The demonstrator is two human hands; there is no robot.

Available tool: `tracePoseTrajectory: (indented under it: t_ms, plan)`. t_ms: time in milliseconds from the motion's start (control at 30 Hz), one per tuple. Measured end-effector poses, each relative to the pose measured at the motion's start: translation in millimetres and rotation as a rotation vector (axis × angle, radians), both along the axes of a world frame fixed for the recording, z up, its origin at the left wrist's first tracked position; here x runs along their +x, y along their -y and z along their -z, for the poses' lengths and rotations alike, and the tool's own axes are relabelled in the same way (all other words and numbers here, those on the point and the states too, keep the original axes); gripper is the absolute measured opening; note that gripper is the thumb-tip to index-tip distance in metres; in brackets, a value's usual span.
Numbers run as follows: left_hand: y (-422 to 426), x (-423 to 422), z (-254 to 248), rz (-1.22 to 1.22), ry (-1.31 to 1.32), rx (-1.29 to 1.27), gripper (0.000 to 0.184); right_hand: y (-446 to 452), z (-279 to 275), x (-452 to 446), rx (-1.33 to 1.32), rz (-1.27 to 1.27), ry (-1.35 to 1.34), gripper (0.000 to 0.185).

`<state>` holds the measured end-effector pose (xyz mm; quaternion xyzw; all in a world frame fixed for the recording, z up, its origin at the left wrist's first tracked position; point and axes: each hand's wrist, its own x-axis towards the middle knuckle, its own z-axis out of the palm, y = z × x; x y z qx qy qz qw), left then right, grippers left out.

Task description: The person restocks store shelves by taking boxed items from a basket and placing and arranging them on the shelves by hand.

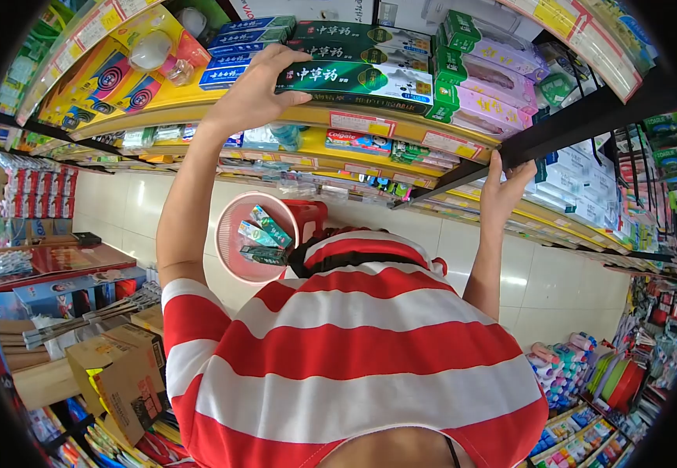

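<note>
My left hand (256, 90) is at the left end of a green-and-white toothpaste box (354, 79), in the front row of the upper shelf. Its fingers lie over the top and its thumb is at the front side, closed on that end. More green boxes (354, 53) of the same kind are lined up behind. My right hand (502, 191) is raised against the shelf's front edge, beside the black shelf bar (580, 117). Its thumb and fingers are apart, and it holds no product. Below, a round pink basket (223, 221) on the floor contains a few toothpaste boxes (272, 226).
Blue boxes (237, 58) flank the green ones on the left, with pink-and-green boxes (498, 82) on the right. A red stool (305, 212) stands by the basket. Cardboard boxes (116, 370) are at lower left. A lower shelf carries a Colgate box (358, 142).
</note>
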<state>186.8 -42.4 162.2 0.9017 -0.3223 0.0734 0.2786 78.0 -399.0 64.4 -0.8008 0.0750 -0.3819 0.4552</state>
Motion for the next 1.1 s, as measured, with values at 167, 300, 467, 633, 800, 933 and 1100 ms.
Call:
tracePoseTrajectory:
  t_ms: [167, 300, 467, 633, 800, 933, 1100]
  plan:
    - [4.8, 1.3, 2.1, -0.038, 0.096, 0.074, 0.048, 0.5, -1.2, -0.6, 0.021, -0.018, -0.001, 0.043]
    - [4.0, 2.0, 8.3, -0.023, 0.135, 0.104, 0.053, 1.5, -1.8, -2.0, 0.008, -0.02, -0.045, 0.046]
    - [21.7, -13.5, 31.7, -0.094, 0.376, 0.179, 0.066, 4.4, 4.6, 0.7, 0.0, 0.001, -0.034, 0.048]
    - [25.9, -19.7, 45.3, -0.173, 0.405, 0.131, 0.068, 10.8, 15.1, 5.0, -0.001, -0.028, 0.009, 0.047]
    - [-24.0, -60.7, 50.7, -0.362, 0.447, -0.393, 0.044, 13.9, 18.0, 8.0, -0.101, -0.036, 0.054, 0.049]
    - [-105.4, -111.4, 135.6, -0.907, 0.358, -0.686, 0.05, 20.7, 20.7, 10.6, -0.208, 0.013, 0.017, 0.048]
    - [-185.1, -211.9, 336.6, -1.687, -0.292, -0.388, 0.053, 28.9, 26.7, 15.1, -0.218, 0.027, 0.018, 0.047]
